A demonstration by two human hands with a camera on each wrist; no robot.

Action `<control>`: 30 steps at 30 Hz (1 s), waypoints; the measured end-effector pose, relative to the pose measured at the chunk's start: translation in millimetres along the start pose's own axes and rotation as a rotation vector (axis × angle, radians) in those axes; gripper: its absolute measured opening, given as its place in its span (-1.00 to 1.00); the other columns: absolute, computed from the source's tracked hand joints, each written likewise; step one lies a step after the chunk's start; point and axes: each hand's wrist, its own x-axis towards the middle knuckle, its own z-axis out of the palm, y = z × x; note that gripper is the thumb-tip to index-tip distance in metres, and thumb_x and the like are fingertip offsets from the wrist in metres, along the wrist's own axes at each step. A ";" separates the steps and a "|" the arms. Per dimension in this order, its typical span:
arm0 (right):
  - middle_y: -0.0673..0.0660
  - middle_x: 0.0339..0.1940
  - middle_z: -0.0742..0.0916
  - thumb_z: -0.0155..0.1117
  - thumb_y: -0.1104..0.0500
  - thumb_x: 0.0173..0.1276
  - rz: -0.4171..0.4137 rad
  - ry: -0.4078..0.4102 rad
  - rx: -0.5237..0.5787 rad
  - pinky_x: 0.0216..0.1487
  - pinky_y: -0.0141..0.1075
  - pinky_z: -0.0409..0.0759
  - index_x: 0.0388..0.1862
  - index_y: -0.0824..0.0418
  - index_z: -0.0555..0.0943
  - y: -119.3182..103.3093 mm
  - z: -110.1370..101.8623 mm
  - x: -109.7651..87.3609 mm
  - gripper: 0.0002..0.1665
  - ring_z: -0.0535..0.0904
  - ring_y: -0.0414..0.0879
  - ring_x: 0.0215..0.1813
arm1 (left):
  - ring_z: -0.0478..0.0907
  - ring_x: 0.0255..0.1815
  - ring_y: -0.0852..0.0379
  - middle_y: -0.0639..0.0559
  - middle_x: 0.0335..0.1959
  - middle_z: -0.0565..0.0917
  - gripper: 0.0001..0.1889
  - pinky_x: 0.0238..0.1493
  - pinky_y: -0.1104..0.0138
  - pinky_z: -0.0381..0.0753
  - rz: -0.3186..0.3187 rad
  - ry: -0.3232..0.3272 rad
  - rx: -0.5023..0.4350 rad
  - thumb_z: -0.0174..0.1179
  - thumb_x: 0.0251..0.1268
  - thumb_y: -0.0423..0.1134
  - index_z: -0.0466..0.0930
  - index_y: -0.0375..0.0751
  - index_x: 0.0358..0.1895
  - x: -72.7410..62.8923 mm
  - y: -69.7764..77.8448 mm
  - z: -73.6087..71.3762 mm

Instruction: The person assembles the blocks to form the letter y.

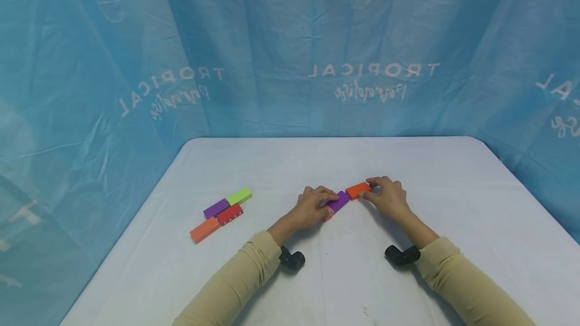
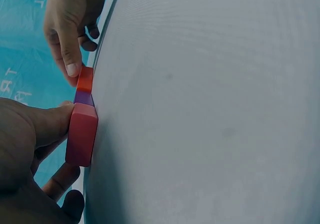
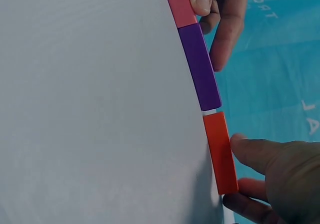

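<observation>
Three blocks stand in a slanting row on the white table. My left hand [image 1: 311,208] holds the pink block [image 2: 82,135] at the near end, thumb on one side. One of its fingers reaches along the purple block [image 3: 200,66] in the middle, which touches the pink one. At the far end my right hand [image 1: 388,198] pinches the orange block [image 1: 358,190] between thumb and fingers. In the right wrist view a narrow gap parts the orange block from the purple one. In the head view the left hand hides most of the pink block.
On the left of the table [image 1: 435,165] lies a group of blocks: purple [image 1: 216,208], green [image 1: 239,195], red with white dots [image 1: 229,214] and orange-pink [image 1: 205,230]. A blue printed curtain [image 1: 281,39] hangs behind the table and along its sides.
</observation>
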 end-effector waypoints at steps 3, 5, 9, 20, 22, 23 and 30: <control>0.32 0.06 0.60 0.30 0.01 0.22 0.006 0.004 -0.006 -0.02 0.13 0.27 0.18 0.27 0.52 -2.3 0.4 0.0 -0.41 0.38 0.25 0.03 | 0.28 0.03 0.09 0.15 0.20 0.51 -0.65 0.07 0.21 0.18 -0.001 0.001 -0.009 0.17 0.26 -0.28 0.58 -0.07 0.13 0.1 0.5 -0.1; 0.32 0.05 0.61 0.29 0.02 0.22 0.005 0.005 -0.010 -0.03 0.12 0.27 0.18 0.27 0.52 -3.2 0.8 0.7 -0.42 0.38 0.25 0.02 | 0.28 0.03 0.09 0.15 0.20 0.52 -0.65 0.07 0.21 0.19 -0.001 0.004 -0.013 0.18 0.26 -0.29 0.58 -0.08 0.13 0.0 0.8 -0.3; 0.32 0.03 0.61 0.29 0.03 0.23 0.005 0.004 -0.018 -0.05 0.10 0.28 0.17 0.27 0.53 -3.2 2.0 2.0 -0.43 0.38 0.25 0.01 | 0.28 0.03 0.08 0.14 0.20 0.52 -0.65 0.07 0.21 0.19 -0.003 0.005 -0.018 0.18 0.26 -0.30 0.59 -0.08 0.13 -0.4 1.5 -0.7; 0.35 0.14 0.57 0.26 0.06 0.25 -0.018 -0.031 -0.011 0.01 0.15 0.26 0.19 0.24 0.52 -2.8 4.0 7.8 -0.46 0.35 0.27 0.06 | 0.28 0.05 0.10 0.17 0.19 0.52 -0.65 0.04 0.24 0.21 -0.013 0.003 -0.020 0.18 0.26 -0.29 0.59 -0.06 0.12 -1.5 1.3 -0.6; 0.34 0.15 0.57 0.26 0.07 0.25 -0.023 -0.041 -0.004 0.02 0.16 0.25 0.19 0.24 0.52 -2.5 4.4 8.9 -0.46 0.35 0.26 0.06 | 0.27 0.05 0.11 0.18 0.20 0.52 -0.65 0.04 0.25 0.20 -0.018 0.001 -0.014 0.18 0.26 -0.28 0.59 -0.04 0.12 -1.3 0.7 0.0; 0.34 0.15 0.57 0.26 0.07 0.25 -0.023 -0.046 -0.001 0.03 0.16 0.24 0.19 0.23 0.52 -2.5 4.4 9.3 -0.46 0.35 0.25 0.06 | 0.27 0.04 0.11 0.18 0.20 0.51 -0.65 0.04 0.25 0.20 -0.023 0.000 -0.016 0.18 0.26 -0.28 0.59 -0.04 0.13 -1.4 0.7 0.2; 0.31 0.15 0.56 0.25 0.10 0.26 -0.029 -0.073 -0.012 0.00 0.10 0.26 0.20 0.19 0.53 -3.0 5.0 14.1 -0.49 0.34 0.20 0.04 | 0.27 0.03 0.12 0.20 0.20 0.51 -0.64 0.02 0.27 0.19 -0.025 0.001 -0.002 0.18 0.25 -0.29 0.59 -0.02 0.12 -1.6 1.1 0.0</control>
